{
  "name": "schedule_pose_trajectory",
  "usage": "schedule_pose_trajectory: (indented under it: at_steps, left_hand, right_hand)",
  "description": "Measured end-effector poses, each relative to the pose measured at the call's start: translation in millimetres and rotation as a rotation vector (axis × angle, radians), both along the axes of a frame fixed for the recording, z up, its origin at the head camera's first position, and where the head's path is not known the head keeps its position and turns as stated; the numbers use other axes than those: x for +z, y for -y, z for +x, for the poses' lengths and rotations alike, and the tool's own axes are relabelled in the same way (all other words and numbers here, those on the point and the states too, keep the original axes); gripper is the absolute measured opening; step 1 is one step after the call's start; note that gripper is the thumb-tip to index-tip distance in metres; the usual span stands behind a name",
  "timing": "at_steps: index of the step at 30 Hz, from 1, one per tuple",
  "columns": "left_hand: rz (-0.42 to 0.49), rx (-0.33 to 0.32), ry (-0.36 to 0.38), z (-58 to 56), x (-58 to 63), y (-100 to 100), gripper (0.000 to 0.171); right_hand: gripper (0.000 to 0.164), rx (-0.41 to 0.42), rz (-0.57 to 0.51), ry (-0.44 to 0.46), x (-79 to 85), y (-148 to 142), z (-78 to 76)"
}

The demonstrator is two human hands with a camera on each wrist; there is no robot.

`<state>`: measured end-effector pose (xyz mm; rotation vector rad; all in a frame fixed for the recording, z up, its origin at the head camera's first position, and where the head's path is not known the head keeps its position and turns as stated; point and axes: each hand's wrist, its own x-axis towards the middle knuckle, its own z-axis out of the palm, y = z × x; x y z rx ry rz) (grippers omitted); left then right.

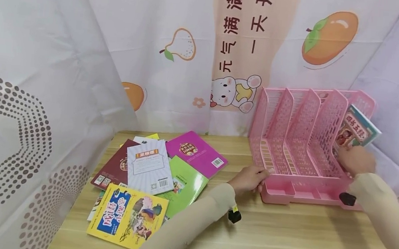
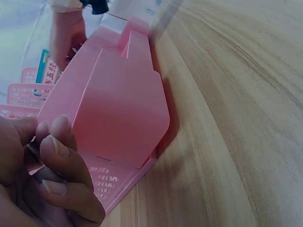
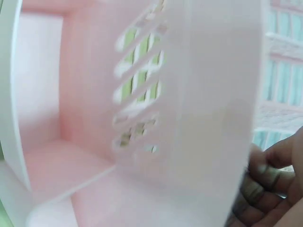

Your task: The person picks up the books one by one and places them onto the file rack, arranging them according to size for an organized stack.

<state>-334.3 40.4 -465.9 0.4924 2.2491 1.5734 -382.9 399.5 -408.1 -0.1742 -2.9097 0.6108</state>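
A pink desktop file rack (image 1: 296, 182) with upright dividers stands at the right of the table. In its rightmost slot, a teal-edged book (image 1: 352, 131) with red characters on a pale label leans tilted, its lower part hidden. My right hand (image 1: 356, 160) grips that book low down, behind the rack's front wall. The right wrist view shows curled fingers (image 3: 265, 184) beside the pink wall, but not the book. With thumb and curled fingers, my left hand (image 1: 248, 178) holds the rack's front left corner; in the left wrist view its fingertips (image 2: 59, 146) meet the pink edge.
Several books lie in an overlapping pile at the left: a yellow one (image 1: 129, 218), a white one (image 1: 150, 166), a green one (image 1: 186, 183), a purple one (image 1: 197, 152) and a maroon one (image 1: 116, 166). A printed curtain (image 1: 180, 98) hangs behind the wooden table (image 1: 264, 239).
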Motion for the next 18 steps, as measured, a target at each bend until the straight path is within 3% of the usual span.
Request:
schedule_pose_trajectory:
  at_steps: [3, 7, 12, 18]
  left_hand:
    - [0.014, -0.025, 0.016, -1.4, -1.0, 1.0, 0.045]
    - [0.022, -0.03, 0.033, -4.9, 3.2, 20.1, 0.048]
    - [-0.046, -0.055, -0.031, -4.3, 17.9, 49.3, 0.049]
    - [0.003, -0.014, -0.004, -0.3, 29.5, 84.6, 0.041]
  right_hand:
    - [0.047, 0.033, -0.012, -0.092, 1.8, 9.5, 7.9]
    - [0.035, 0.09, -0.078, -0.194, 4.5, 30.8, 5.6]
    - [0.043, 0.126, -0.168, -0.151, 6.6, 53.7, 17.1]
    - [0.045, 0.241, -0.224, -0.136, 6.1, 80.2, 34.7]
